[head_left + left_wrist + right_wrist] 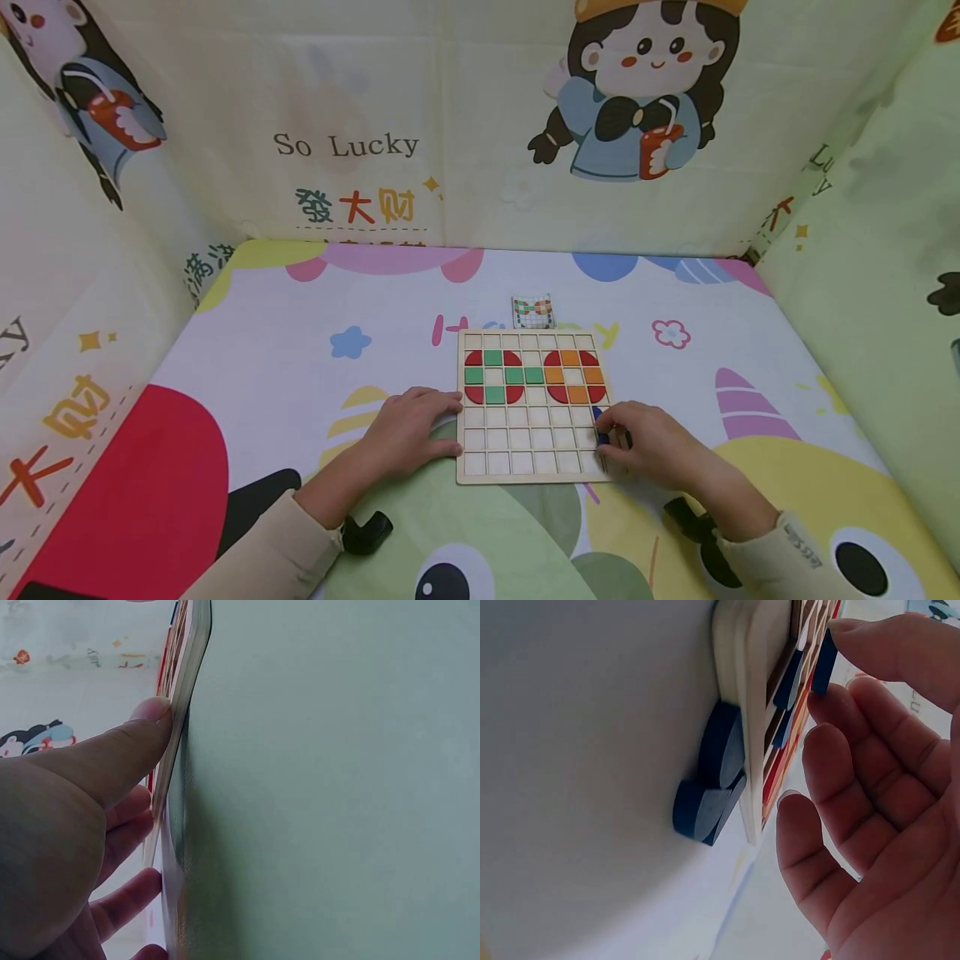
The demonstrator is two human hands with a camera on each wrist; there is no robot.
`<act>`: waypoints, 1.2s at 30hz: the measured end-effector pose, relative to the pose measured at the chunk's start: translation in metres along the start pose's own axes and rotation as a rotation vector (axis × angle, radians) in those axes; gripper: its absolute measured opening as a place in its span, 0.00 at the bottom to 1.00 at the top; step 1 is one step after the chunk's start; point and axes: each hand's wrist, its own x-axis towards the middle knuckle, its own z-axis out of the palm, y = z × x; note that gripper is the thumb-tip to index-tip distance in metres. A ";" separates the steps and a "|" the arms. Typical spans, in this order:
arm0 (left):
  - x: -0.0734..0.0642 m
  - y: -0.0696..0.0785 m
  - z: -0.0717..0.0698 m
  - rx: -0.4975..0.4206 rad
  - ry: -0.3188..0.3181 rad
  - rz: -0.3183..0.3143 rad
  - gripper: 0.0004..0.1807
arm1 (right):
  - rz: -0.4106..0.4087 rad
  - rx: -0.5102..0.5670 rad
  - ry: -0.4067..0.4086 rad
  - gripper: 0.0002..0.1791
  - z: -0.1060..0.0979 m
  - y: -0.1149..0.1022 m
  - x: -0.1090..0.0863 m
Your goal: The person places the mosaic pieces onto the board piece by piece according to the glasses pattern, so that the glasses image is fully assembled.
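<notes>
A square wooden grid board (517, 438) lies on the patterned cloth. Its upper rows hold red curved pieces, green square pieces (534, 375) and orange square pieces (575, 394). My left hand (412, 429) rests at the board's left edge, thumb and fingertips touching its side. At the right edge, my right hand (648, 442) pinches a small blue piece (824, 664) between thumb and index finger. Its other fingers are loosely bent. In the right wrist view, more blue pieces (787, 679) sit in the board's cells, and several loose blue pieces (721, 742) lie against its outer edge.
Just beyond the board's far edge stands a small pattern card (533, 312) showing a coloured grid. Printed cloth walls (480, 100) enclose the table at the back and both sides. Black straps with dark mounts (366, 533) sit at the wrists.
</notes>
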 end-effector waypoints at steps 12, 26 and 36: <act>0.000 -0.001 0.001 0.001 0.002 -0.004 0.31 | -0.120 -0.035 -0.007 0.09 0.005 -0.003 -0.003; -0.001 0.000 0.000 0.003 -0.002 -0.001 0.31 | -0.170 -0.047 0.015 0.10 0.008 -0.001 -0.005; -0.001 0.000 0.000 0.001 0.004 0.001 0.31 | -0.163 -0.043 -0.003 0.09 0.007 -0.002 -0.004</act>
